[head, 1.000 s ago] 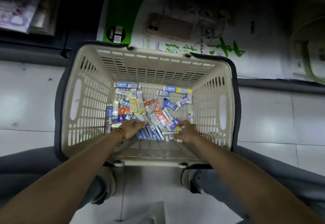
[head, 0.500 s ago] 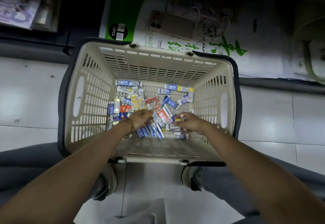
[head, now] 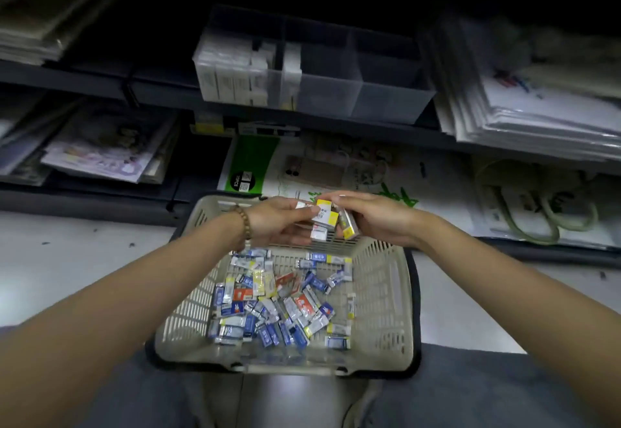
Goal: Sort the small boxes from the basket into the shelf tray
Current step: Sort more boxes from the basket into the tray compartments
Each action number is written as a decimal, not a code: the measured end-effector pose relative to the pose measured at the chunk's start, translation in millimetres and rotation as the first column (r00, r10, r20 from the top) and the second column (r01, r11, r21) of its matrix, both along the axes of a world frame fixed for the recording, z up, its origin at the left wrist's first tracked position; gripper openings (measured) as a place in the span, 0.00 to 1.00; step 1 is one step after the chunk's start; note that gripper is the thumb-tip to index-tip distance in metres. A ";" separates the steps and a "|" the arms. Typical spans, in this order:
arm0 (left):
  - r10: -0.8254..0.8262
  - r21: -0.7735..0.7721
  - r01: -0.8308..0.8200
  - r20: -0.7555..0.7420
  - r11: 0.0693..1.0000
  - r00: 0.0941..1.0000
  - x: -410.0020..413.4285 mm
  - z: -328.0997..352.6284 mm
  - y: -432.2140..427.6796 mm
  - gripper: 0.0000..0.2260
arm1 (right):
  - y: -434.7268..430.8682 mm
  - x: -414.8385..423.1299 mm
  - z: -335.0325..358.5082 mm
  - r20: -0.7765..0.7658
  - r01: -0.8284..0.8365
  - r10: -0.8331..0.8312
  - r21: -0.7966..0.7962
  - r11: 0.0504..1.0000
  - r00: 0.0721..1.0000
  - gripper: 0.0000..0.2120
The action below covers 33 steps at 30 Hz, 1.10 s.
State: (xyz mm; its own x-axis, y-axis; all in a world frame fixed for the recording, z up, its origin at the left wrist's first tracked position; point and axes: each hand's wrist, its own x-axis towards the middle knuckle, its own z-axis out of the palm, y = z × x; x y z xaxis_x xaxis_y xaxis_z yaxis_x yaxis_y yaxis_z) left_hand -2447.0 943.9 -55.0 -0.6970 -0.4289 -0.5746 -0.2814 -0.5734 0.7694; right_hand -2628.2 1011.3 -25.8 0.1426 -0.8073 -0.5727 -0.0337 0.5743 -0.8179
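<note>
Nearest, grey-trousered knees frame the beige basket (head: 376, 296) on the pale floor (head: 67, 259). Loose small boxes (head: 272, 306) in blue, white, red and yellow lie scattered over its slatted bottom. Above its far rim both hands meet. The left hand (head: 275, 226), a beaded bracelet (head: 245, 222) on its wrist, holds a small bunch of white-and-yellow boxes (head: 325, 219), fingers (head: 302, 214) closed around them from the left. The right hand (head: 376, 217) pinches the same bunch from the right, and one yellow-ended box tilts down beneath its fingers. Beyond, on the shelf, stands the clear divided tray (head: 379, 94): white boxes stand upright in its left compartments, and the right ones look bare. Half a second ago both hands were down among the boxes in the basket; now they are lifted out, and the view has tipped up toward the shelf.
</note>
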 end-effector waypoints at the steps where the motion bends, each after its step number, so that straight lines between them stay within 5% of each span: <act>1: 0.008 -0.021 -0.009 -0.005 1.000 1.000 3.7 14.3 -0.5 0.10 | 2.1 -0.4 13.2 0.036 0.028 -0.027 -0.024 0.999 0.999 0.12; 6: 0.177 -0.024 -0.181 -0.105 0.983 0.978 26.6 51.5 7.2 0.10 | 22.6 -3.4 51.7 0.148 0.136 -0.124 -0.080 0.987 0.981 0.16; 14: 0.442 -0.012 -0.455 -0.221 0.890 0.870 22.9 61.7 7.8 0.12 | 22.0 20.8 60.8 0.049 0.433 -0.434 -0.236 0.870 0.900 0.13; 18: 0.400 -0.146 -0.415 -0.124 0.898 0.908 25.4 60.5 2.5 0.13 | 18.2 21.9 64.5 -0.171 0.313 -0.398 -0.378 0.871 0.901 0.10; 21: 0.321 -0.198 -0.330 -0.077 0.923 0.944 24.2 58.5 3.1 0.10 | 16.9 27.1 61.7 -0.157 0.259 -0.344 -0.400 0.879 0.926 0.14; 26: 0.299 -0.010 -0.304 -0.140 0.953 0.944 23.8 59.5 3.7 0.09 | 16.9 31.2 60.2 -0.204 0.167 -0.270 -0.412 0.896 0.941 0.09; 33: 0.263 -0.204 -0.291 -0.153 0.935 0.952 23.9 63.2 8.0 0.11 | 19.6 32.6 52.6 -0.195 0.084 -0.167 -0.374 0.924 0.966 0.04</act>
